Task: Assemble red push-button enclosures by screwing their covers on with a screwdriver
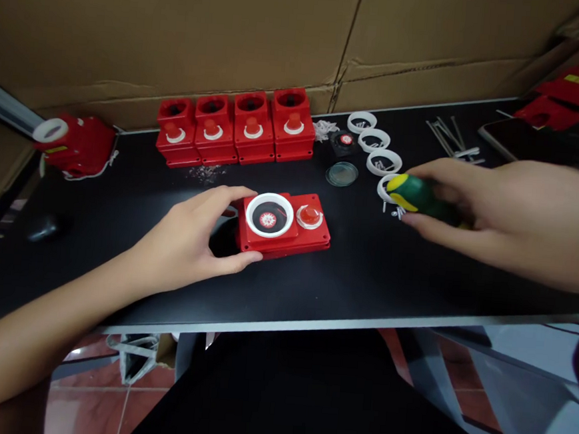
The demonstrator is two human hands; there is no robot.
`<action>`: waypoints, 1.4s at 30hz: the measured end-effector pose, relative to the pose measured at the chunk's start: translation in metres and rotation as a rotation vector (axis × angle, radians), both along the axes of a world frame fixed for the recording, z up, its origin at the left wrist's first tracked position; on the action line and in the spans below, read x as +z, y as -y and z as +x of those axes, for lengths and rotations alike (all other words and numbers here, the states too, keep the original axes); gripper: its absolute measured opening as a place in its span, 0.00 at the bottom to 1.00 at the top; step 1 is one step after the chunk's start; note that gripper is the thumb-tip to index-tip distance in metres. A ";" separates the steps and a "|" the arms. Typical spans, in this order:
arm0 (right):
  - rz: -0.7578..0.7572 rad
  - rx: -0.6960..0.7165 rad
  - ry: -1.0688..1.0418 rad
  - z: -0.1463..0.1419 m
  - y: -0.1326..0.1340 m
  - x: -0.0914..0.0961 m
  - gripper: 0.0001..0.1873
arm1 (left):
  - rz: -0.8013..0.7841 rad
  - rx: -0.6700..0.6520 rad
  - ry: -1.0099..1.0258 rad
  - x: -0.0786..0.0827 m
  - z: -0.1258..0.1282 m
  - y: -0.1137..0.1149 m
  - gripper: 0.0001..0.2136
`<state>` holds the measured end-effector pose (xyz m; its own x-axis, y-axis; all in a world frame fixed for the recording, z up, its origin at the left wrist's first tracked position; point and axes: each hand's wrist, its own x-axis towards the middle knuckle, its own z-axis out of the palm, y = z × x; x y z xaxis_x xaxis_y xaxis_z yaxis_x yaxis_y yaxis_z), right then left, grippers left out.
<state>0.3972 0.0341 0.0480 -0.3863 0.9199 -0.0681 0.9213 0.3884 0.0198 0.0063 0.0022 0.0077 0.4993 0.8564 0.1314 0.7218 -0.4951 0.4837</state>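
Note:
My left hand point(192, 236) grips the left end of a red housing point(288, 238), thumb at its front and fingers behind. The housing lies flat on the black tabletop. On its top are a white ring point(248, 215) around a black dial point(269, 221) with a red and white emblem, and a translucent red knob point(309, 215) in a white collar. To the right, my right hand point(490, 213) is closed around the green and yellow handle of a screwdriver point(416, 195); its shaft does not show. That hand is beside the nearest white ring point(380, 188) and some small screws point(399, 213).
Several red housings point(248, 133) stand in a row at the back. More white rings point(384, 162) hold small screws. A glass disc point(342, 173) lies near a black dial piece point(343, 143). Long metal rods point(446, 136) and red parts point(570, 95) sit at right, another red housing point(82, 144) at left.

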 end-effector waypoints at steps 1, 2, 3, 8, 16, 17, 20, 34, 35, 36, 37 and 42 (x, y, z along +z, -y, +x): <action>-0.036 0.004 0.054 -0.008 0.001 0.000 0.25 | -0.002 -0.004 0.001 0.000 0.000 0.000 0.31; -0.051 0.001 0.105 -0.017 0.000 0.001 0.25 | -0.005 -0.008 -0.001 0.000 0.000 0.000 0.31; -0.041 -0.010 0.138 -0.026 -0.003 0.001 0.26 | -0.006 -0.010 -0.002 -0.001 0.000 0.000 0.30; 0.050 0.094 -0.061 -0.060 -0.037 -0.018 0.24 | 0.043 -0.031 -0.006 -0.003 -0.003 0.000 0.30; 0.102 0.240 -0.008 -0.078 -0.052 -0.052 0.22 | 0.104 -0.019 -0.023 -0.005 -0.005 -0.002 0.30; 0.091 0.232 -0.012 -0.079 -0.050 -0.053 0.22 | 0.103 -0.018 -0.024 -0.005 -0.005 -0.002 0.30; 0.094 0.229 -0.040 -0.079 -0.044 -0.054 0.20 | 0.111 -0.018 -0.019 -0.005 -0.005 -0.002 0.30; 0.159 0.786 -0.802 -0.090 -0.031 -0.052 0.17 | 0.304 0.041 0.050 0.050 -0.027 0.019 0.31; 0.131 0.811 -0.808 -0.093 -0.031 -0.056 0.18 | 0.293 0.005 0.065 0.053 -0.029 0.020 0.31; 0.108 0.826 -0.804 -0.096 -0.031 -0.060 0.18 | 0.267 -0.033 0.070 0.054 -0.030 0.020 0.30; 0.096 0.841 -0.800 -0.099 -0.030 -0.063 0.18 | 0.231 -0.074 0.067 0.056 -0.031 0.021 0.30; 0.128 0.808 -0.769 -0.106 -0.027 -0.070 0.15 | -0.010 -0.244 -0.009 0.049 -0.021 0.024 0.26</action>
<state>0.2910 0.0616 -0.0220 -0.7714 0.3633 0.5225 0.1846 0.9135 -0.3626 -0.0149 -0.0216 0.0567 0.6926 0.7115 0.1182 0.5859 -0.6506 0.4832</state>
